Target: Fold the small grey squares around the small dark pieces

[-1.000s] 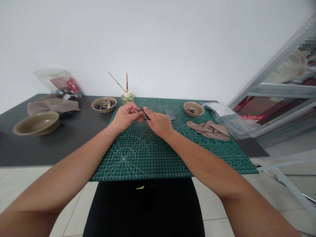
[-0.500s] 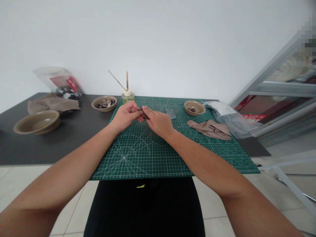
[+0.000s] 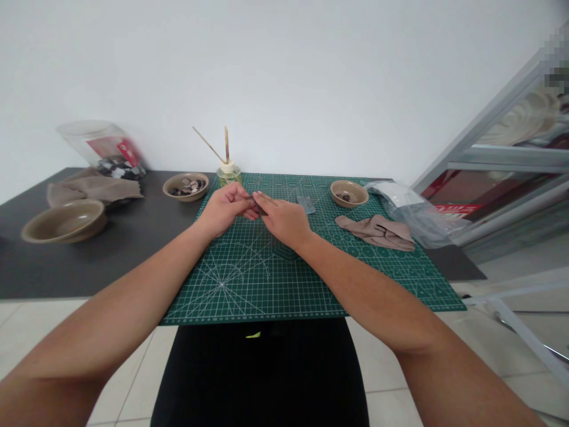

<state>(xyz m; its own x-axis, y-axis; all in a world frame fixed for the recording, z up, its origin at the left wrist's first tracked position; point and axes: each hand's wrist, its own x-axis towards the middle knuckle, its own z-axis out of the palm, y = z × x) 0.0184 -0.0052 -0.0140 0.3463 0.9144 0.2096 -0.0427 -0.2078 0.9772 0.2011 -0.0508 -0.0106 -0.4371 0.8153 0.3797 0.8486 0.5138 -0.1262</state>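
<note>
Over the middle of the green cutting mat [image 3: 249, 290], my left hand [image 3: 224, 209] and my right hand [image 3: 288, 222] meet at the fingertips. Pinched in my left fingers is a small dark piece [image 3: 251, 198], mostly covered, so its kind does not show. My right fingers are closed and press against it from the other side; a dark edge shows under them. Just behind my right hand lies a small clear plastic packet [image 3: 306, 204]. Left of my left hand stands a bowl [image 3: 169, 194] of flat dark and light pieces.
A small bowl [image 3: 338, 198] with a few dark pieces, a brown cloth [image 3: 377, 234] and a clear plastic bag [image 3: 413, 213] are at right. A reed diffuser [image 3: 229, 172] stands behind. At left are a larger bowl [image 3: 33, 234], another cloth [image 3: 93, 188] and a plastic jar [image 3: 89, 142].
Both hands stay together in nearly the same place, with only slight finger motion around the small dark piece. The view shifts a little; nothing on the table has moved.
</note>
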